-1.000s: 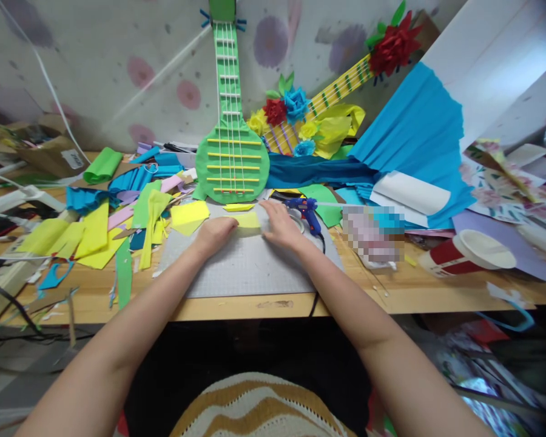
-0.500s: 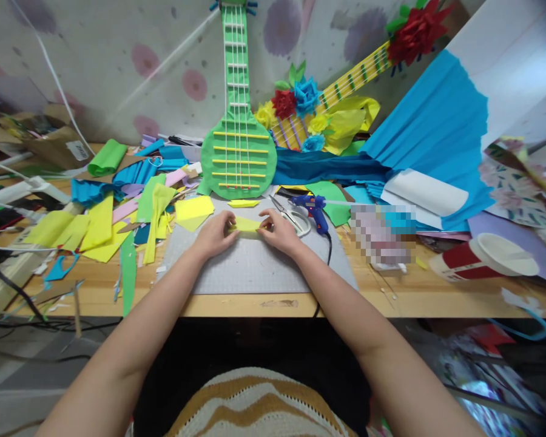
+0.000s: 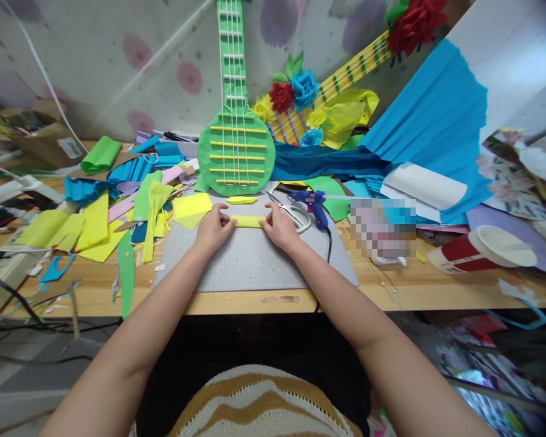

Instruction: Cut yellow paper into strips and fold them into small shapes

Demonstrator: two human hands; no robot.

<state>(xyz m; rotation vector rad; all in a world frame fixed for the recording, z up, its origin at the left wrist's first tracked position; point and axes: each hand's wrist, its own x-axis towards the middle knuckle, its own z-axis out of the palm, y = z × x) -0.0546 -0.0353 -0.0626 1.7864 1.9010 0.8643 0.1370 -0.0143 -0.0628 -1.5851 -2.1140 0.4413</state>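
Observation:
A narrow strip of yellow crepe paper (image 3: 249,222) stretches level between my two hands, low over the grey cutting mat (image 3: 250,267). My left hand (image 3: 215,227) pinches its left end, and my right hand (image 3: 279,226) pinches the right end. Just beyond the strip lies a small folded yellow piece (image 3: 242,199), below the round body of a green paper-covered lute (image 3: 237,152). Beside my left hand is a larger yellow paper piece (image 3: 192,207). Scissors (image 3: 300,218) with pale handles lie behind my right hand, partly covered by it.
A blue glue gun (image 3: 316,209) with its cord lies right of the scissors. Yellow, green and blue paper scraps (image 3: 95,224) crowd the left side. A red-and-white cup (image 3: 477,252) leans at the right. A yellow flowered instrument (image 3: 332,85) and blue crepe paper (image 3: 441,115) stand behind.
The yellow paper between my hands now appears as a straighter, evenly narrow band. My fingers have shifted slightly at its ends, and the camera view has moved a little.

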